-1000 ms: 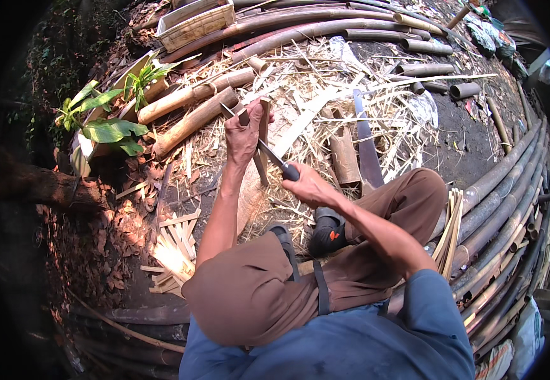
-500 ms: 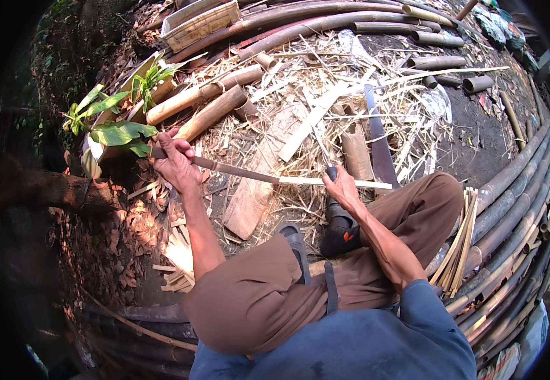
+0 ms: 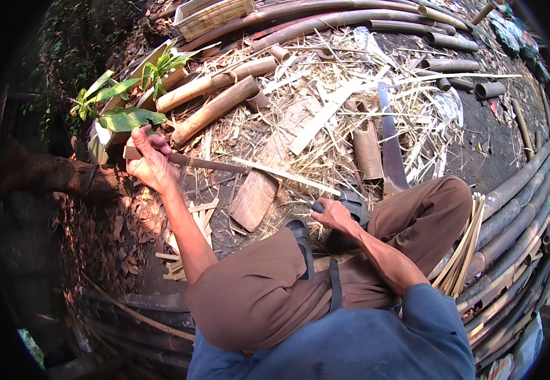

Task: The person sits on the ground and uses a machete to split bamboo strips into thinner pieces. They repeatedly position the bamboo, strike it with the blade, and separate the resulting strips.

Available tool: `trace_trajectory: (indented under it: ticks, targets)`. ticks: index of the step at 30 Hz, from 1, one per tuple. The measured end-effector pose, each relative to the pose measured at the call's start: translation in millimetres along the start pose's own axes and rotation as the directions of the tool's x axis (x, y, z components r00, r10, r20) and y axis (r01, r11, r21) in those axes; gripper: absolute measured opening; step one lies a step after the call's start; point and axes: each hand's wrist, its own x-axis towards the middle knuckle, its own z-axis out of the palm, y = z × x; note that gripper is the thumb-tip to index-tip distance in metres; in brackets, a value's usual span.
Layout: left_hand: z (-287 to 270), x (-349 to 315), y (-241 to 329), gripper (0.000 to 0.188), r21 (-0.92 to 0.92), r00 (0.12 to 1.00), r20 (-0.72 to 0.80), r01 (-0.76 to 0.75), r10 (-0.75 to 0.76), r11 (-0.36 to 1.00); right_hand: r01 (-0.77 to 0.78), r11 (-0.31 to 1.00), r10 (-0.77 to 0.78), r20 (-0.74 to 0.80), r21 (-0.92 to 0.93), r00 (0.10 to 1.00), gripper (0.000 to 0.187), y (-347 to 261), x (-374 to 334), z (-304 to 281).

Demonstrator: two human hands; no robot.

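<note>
My left hand (image 3: 151,163) is closed around one end of a brown bamboo strip (image 3: 208,164), held out at the left. A pale bamboo sliver (image 3: 294,178) slants from the strip's far end down toward my right foot; whether the two are joined I cannot tell. My right hand (image 3: 334,216) grips a knife by its dark handle (image 3: 317,207), just below the sliver's right end. The knife's blade is hard to make out against the shavings. Beneath the strip lies a flat wooden board (image 3: 254,201).
Pale shavings (image 3: 325,82) cover the ground ahead. A long metal blade (image 3: 391,136) lies beside a bamboo tube (image 3: 367,152). Cut bamboo (image 3: 218,109) and a leafy plant (image 3: 123,118) are at left. Bamboo poles (image 3: 509,209) line the right; split strips (image 3: 466,250) rest by my knee.
My right hand has moved down and left with the knife. My left hand has shifted left with the strip. The pale length now slants downward instead of running in line with the brown part.
</note>
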Motion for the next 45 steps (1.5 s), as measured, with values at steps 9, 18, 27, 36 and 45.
trace_trajectory:
  ticks: [9,18,27,36,45]
  targets:
    - [-9.3,-35.7,-9.3,0.047,-0.108,0.995,-0.006,0.103,-0.104,0.989,0.104,0.934,0.032,-0.373,0.341,0.927,0.047,-12.7,33.7,-25.5]
    - [-1.1,-79.6,-72.4,0.047,-0.087,0.971,-0.238,-0.055,0.033,0.995,0.337,0.911,-0.249,-0.333,0.238,0.909,0.042,-43.4,-19.2,17.2]
    - [-2.0,-102.4,-52.3,0.056,-0.126,0.997,-0.069,0.009,-0.018,0.992,0.434,0.82,-0.402,-0.163,0.374,0.901,0.04,-120.8,-39.3,13.1]
    - [-6.1,-90.9,-60.0,0.054,-0.185,0.996,-0.067,0.046,-0.059,0.982,0.243,0.903,-0.228,-0.085,0.355,0.97,0.051,-75.3,-13.5,33.3]
    - [-6.7,-77.2,-62.9,0.047,-0.365,0.965,-0.122,0.174,-0.233,0.915,0.199,0.863,-0.153,-0.135,0.464,0.979,0.048,-66.4,-3.4,30.7]
